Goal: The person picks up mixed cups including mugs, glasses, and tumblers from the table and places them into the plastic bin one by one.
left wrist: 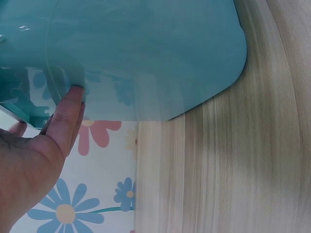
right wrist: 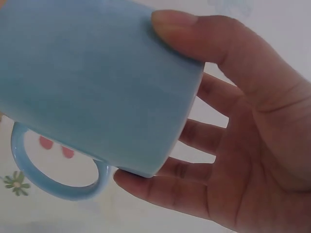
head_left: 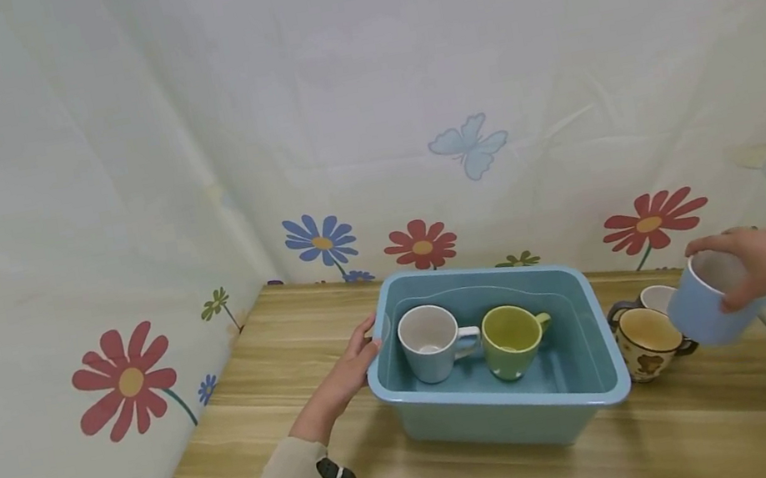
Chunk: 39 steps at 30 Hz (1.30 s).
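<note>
My right hand (head_left: 763, 264) grips a light blue mug (head_left: 710, 311) and holds it tilted, above and beside other mugs to the right of the bin. In the right wrist view, the thumb lies on the blue mug's (right wrist: 97, 82) side and the fingers reach around its base; its handle (right wrist: 58, 187) is free. My left hand (head_left: 345, 376) touches the left end of a blue plastic bin (head_left: 489, 416), with fairly straight fingers (left wrist: 65, 119) against its outer wall. Inside the bin, a grey-white mug (head_left: 427, 358) and a green mug (head_left: 512, 353) stand upright.
Right of the bin stands a cream mug (head_left: 645, 351) with a brown pattern and dark handle. A white mug (head_left: 659, 297) sits behind it, partly hidden. Everything stands on a wood-grain table (head_left: 281, 357), against a flower-and-butterfly printed curtain (head_left: 331, 112).
</note>
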{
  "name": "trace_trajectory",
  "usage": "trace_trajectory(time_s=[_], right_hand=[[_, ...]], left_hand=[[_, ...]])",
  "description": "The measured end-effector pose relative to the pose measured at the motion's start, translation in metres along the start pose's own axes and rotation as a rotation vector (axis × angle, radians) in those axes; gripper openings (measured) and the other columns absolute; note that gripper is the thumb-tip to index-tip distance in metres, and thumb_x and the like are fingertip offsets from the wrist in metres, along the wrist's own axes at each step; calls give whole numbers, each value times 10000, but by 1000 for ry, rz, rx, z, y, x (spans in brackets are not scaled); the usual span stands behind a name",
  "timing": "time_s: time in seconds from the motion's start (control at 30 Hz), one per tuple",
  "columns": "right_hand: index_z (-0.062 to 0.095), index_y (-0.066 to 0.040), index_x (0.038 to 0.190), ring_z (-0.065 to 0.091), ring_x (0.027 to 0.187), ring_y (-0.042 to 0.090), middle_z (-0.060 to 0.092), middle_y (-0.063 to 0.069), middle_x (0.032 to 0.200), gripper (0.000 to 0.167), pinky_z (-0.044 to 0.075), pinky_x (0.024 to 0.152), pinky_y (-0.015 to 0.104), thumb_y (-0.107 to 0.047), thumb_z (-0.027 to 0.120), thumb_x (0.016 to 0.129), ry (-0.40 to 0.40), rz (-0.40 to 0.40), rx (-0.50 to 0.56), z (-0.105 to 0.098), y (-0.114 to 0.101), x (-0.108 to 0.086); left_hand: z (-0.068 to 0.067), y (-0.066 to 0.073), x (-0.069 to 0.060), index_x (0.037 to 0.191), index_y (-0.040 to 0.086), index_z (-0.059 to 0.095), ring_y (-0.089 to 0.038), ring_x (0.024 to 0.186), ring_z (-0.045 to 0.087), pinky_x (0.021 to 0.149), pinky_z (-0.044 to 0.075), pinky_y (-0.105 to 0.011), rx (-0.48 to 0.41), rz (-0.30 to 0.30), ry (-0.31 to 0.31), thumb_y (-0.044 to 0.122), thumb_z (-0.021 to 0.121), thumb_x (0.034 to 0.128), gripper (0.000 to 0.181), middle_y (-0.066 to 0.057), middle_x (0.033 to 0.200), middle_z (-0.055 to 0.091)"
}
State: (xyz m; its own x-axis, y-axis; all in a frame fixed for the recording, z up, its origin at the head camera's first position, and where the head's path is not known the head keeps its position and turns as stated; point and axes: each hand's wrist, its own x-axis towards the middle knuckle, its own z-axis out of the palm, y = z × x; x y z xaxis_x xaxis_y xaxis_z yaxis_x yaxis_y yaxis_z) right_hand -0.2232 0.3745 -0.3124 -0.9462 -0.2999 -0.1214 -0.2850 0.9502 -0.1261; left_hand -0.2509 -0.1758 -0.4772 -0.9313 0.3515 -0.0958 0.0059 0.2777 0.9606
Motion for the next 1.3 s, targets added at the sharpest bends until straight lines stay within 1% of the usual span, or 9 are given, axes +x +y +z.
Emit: trace_trajectory(time_s=[0.17,0.33,0.57,0.73,0.8,0.93,1.07,1.17,1.3], right_hand=[[526,126,1293,595,916,480,536,447,1178,783,589,667,518,-132,902,656,14,-23,6,-12,-16,0],[528,128,1307,605,924,441,582,393,1162,798,582,671,490,-121,912,654,27,-54,21,-20,-28,3],[542,56,1369,634,977,392,623,329,1235,806,581,697,462,-155,912,684,7,-111,43,-26,-41,9],[532,29,1387,631,979,361,635,286,1230,802,582,705,451,-140,904,697,-8,-120,69,-29,-51,11],[530,32,1386,627,978,362,633,282,1224,795,580,703,452,-122,898,699,-8,-125,73,-31,-56,12],[561,-2,1392,627,1022,342,641,250,1279,777,563,736,437,-114,885,695,5,-161,72,-33,-66,17],[590,-37,1389,624,1088,358,619,258,1360,769,546,776,475,-134,888,687,19,-200,48,-34,-74,21],[602,-32,1368,624,1081,381,619,271,1346,759,549,767,504,-150,904,681,25,-211,30,-34,-80,24],[624,-61,1350,621,1102,403,622,262,1349,733,559,782,521,-164,912,684,31,-211,24,-34,-90,27]], left_hand=[[0,0,1,1647,130,93,-427,1343,536,1037,527,-532,1,4,-2,340,346,1093,645,-310,1601,329],[0,-1,1,1647,130,93,-428,1345,532,1050,517,-543,6,-4,-1,341,347,1093,645,-310,1598,331],[0,-2,1,1644,136,122,-397,1305,563,1032,531,-524,1,-3,12,340,354,1091,634,-304,1576,365],[1,-2,1,1644,154,129,-381,1285,577,1014,543,-506,2,10,8,348,349,1091,627,-295,1565,386],[1,0,1,1645,165,133,-385,1289,573,1020,539,-517,3,6,14,350,345,1091,621,-288,1562,395],[1,0,0,1643,154,129,-401,1294,569,1023,536,-532,9,5,15,348,342,1091,623,-300,1560,388],[2,-1,1,1646,166,132,-397,1301,569,1026,533,-539,7,-3,20,353,352,1089,628,-288,1574,385],[2,-3,2,1645,166,134,-390,1297,570,1022,535,-538,5,0,21,351,356,1088,627,-285,1575,383],[0,-4,3,1643,158,133,-391,1293,571,1012,543,-522,3,5,15,349,357,1088,628,-293,1572,377]])
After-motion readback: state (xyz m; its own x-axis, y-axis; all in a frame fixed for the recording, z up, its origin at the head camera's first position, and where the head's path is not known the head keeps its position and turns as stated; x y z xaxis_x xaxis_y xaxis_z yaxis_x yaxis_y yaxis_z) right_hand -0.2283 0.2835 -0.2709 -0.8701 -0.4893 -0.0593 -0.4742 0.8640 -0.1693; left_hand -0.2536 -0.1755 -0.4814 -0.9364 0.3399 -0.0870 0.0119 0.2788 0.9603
